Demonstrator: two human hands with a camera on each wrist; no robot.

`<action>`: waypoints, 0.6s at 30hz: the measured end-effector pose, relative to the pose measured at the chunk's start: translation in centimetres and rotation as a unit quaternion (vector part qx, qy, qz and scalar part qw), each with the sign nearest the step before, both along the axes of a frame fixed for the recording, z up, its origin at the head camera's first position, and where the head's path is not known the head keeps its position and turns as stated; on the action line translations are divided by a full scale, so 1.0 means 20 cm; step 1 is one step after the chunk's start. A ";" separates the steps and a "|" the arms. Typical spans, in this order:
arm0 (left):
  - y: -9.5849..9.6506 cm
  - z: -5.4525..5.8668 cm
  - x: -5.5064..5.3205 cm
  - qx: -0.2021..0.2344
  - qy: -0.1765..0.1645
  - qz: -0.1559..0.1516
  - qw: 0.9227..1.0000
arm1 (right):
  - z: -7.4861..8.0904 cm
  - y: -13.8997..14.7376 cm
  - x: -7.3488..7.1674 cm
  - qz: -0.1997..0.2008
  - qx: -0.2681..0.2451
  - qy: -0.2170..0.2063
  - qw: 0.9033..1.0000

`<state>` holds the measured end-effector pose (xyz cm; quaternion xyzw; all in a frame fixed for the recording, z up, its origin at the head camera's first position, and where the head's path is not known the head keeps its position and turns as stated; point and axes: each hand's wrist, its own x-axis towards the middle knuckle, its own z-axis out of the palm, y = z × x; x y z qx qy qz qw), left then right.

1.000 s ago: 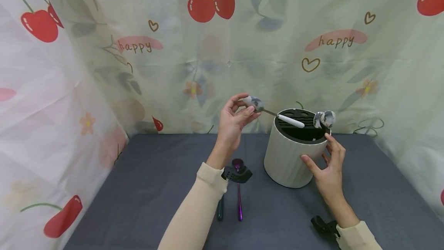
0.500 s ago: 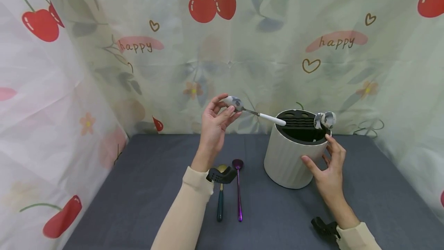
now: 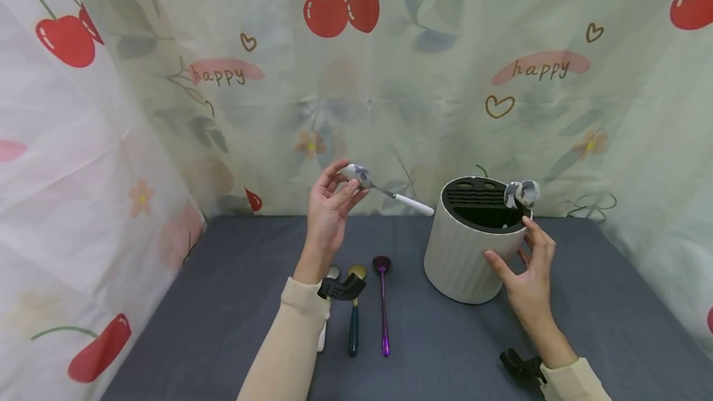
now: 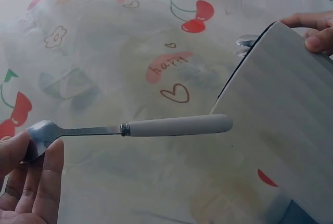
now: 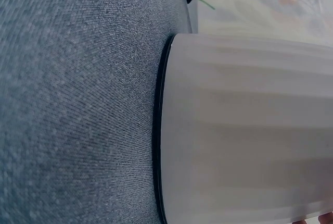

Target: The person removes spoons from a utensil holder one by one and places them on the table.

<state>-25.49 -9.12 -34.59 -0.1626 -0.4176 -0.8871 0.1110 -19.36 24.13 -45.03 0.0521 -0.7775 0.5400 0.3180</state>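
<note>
My left hand (image 3: 331, 212) pinches a spoon (image 3: 413, 204) by its metal bowl. The spoon's white handle (image 4: 179, 125) points right, its end close to the utensil holder (image 3: 465, 265) in the head view. That holder is a ribbed off-white cylinder with a black slotted top (image 3: 476, 197). On its right side my right hand (image 3: 526, 277) grips it, thumb on the front wall and a finger at the rim. Two shiny spoon heads (image 3: 522, 193) stick up from the holder's right part. In the right wrist view the holder's wall (image 5: 244, 130) fills much of the picture.
On the dark grey tablecloth (image 3: 223, 327) lie a purple spoon (image 3: 384, 308), a gold spoon with a dark green handle (image 3: 353, 330) and a white-handled spoon (image 3: 322, 336) partly behind my left forearm. A printed curtain (image 3: 367, 98) stands behind the table.
My left hand has moved left with the spoon, then slightly down. The spoon's handle has left the space over the holder's top. My right hand and the holder stay put.
</note>
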 end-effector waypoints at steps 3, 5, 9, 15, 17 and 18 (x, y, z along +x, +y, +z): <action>-0.01 -0.03 0.00 0.002 -0.009 0.001 1.000 | 0.01 -0.01 0.01 -0.001 -0.002 -0.004 1.000; -0.02 -0.06 0.00 -0.001 -0.017 0.003 1.000 | 0.02 -0.02 0.02 -0.002 -0.001 -0.004 1.000; -0.05 -0.11 0.00 -0.009 -0.038 0.010 0.999 | 0.08 -0.06 0.06 -0.001 0.000 -0.002 1.000; -0.12 -0.18 0.00 -0.026 -0.055 0.024 0.998 | 0.12 -0.08 0.09 0.002 -0.002 0.000 1.000; -0.14 -0.19 0.00 -0.032 -0.056 0.029 0.997 | 0.12 -0.08 0.09 0.002 -0.001 -0.001 1.000; -0.15 -0.19 0.00 -0.035 -0.057 0.033 0.997 | 0.11 -0.08 0.08 0.000 0.000 -0.002 1.000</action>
